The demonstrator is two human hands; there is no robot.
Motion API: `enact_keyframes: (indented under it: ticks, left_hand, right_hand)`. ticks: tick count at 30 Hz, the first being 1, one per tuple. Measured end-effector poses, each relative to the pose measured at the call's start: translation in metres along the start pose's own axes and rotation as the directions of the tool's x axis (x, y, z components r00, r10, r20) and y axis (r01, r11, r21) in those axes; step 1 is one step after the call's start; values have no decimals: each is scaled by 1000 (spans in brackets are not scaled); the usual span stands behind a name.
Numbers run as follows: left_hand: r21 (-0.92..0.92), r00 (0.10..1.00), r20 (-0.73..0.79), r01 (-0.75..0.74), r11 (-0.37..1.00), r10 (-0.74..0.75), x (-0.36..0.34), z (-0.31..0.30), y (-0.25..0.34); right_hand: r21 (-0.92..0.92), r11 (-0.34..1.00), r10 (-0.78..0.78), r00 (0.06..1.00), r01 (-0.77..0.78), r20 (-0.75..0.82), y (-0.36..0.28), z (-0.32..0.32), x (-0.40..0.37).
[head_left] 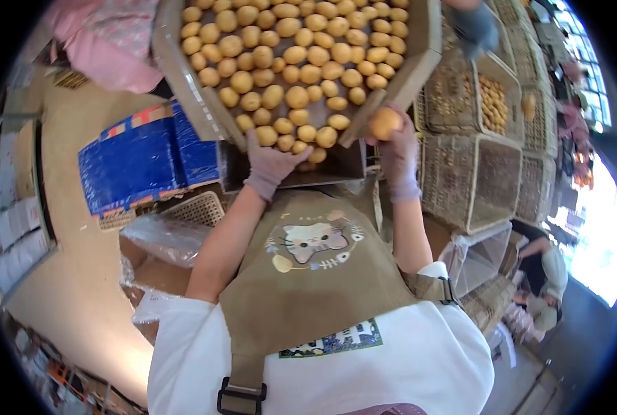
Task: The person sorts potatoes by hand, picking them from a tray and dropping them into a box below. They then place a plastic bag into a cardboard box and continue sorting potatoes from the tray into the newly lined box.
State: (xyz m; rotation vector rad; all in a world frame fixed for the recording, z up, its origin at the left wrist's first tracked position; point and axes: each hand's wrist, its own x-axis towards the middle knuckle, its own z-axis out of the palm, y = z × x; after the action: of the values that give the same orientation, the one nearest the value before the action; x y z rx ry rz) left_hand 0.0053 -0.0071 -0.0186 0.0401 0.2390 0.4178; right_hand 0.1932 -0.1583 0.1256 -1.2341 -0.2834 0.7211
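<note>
Many yellow, round fruits or potatoes (297,97) lie across a tray with raised wooden sides (205,104), which narrows toward me. My left hand (270,162), in a pale glove, rests at the tray's near left end, thumb and fingers spread beside the lowest pieces. In my right hand (400,155), also gloved, is one larger orange-yellow round piece (385,124), held just outside the tray's right side. Below the tray's narrow end sits an open metal-edged box (336,173), partly hidden by the pieces above it.
Plastic crates (471,180) stand at the right, one holding yellow pieces (492,104). A blue-covered box (132,162) and a basket (201,209) are at the left. Another person's dark-gloved hand (476,31) reaches in at the upper right. Other people are at the far right.
</note>
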Motion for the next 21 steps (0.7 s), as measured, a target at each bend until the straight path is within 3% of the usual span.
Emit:
enact_keyframes:
  ticks: [1, 4, 5, 6, 9, 10, 11, 13, 16, 17, 18, 19, 20, 21]
  left_hand:
    - [-140, 995, -53, 74, 987, -82, -1, 7, 3]
    - [-241, 970, -177, 124, 963, -169, 1, 15, 5]
    - [-211, 970, -166, 141, 967, -178, 4, 14, 3]
    - [-180, 970, -161, 155, 971, -184, 6, 11, 2]
    - [-153, 957, -226, 150, 977, -182, 11, 12, -3]
    - [-191, 948, -262, 132, 973, -180, 12, 15, -6]
    - [-226, 937, -299, 112, 968, -178, 13, 16, -6]
    - [-240, 939, -291, 116, 964, -186, 15, 13, -8]
    - [-226, 941, -289, 110, 968, -175, 15, 19, -7]
    - [-247, 934, -316, 85, 965, -164, 14, 24, -7]
    - [-237, 938, -311, 78, 968, -152, 13, 27, -7]
    - [-228, 942, -306, 70, 971, -140, 12, 28, -5]
    - [-185, 959, -254, 79, 979, -126, 12, 25, -4]
    - [-159, 965, -237, 79, 984, -115, 11, 26, -2]
  right_hand:
    - [85, 992, -86, 990, 96, -114, -10, -29, -14]
    - [211, 904, -235, 845, 371, -480, -45, -185, -63]
    - [-23, 861, -447, 734, 508, -511, -66, -241, -95]
    - [-119, 786, -448, 427, 606, -785, -88, -264, -118]
    - [-171, 714, -560, 406, 679, -722, -111, -320, -182]
    - [-182, 731, -620, 528, 658, -580, -109, -330, -181]
    - [-158, 794, -532, 546, 587, -647, -98, -338, -177]
    - [-100, 887, -381, 589, 452, -713, -80, -246, -130]
    - [-521, 848, -422, 721, 99, -549, -48, -86, -60]
    - [-686, 716, -465, 823, 132, -326, -30, -65, -50]
    - [-854, 459, -525, 850, 243, -40, -19, -36, -41]
    - [-883, 61, -514, 773, 465, 371, -14, -23, -28]
    - [-854, 22, -424, 779, 519, 463, -11, -1, -19]
    - [-870, 114, -373, 832, 479, 410, 0, 15, -14]
